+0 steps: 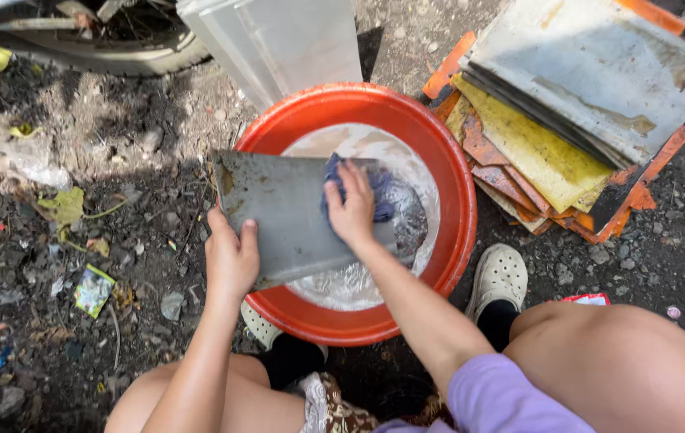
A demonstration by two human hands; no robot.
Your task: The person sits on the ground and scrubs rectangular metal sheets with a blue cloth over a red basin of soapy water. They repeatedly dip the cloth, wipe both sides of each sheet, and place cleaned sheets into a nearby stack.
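Two hands work one grey metal sheet (286, 216) at the centre of the frame: the left hand (230, 261) clamps its lower edge, propping it tilted over the red basin (459, 200) so runoff falls into the foamy water, while the right hand (350, 210) presses a bunched blue cloth (378, 188) flat on its face. It looks dull, wet, and stained brown near its upper-left corner.

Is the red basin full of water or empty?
Partly full. The red basin holds foamy, pale water that shows around the grey metal sheet, well below the rim. Its depth cannot be told.
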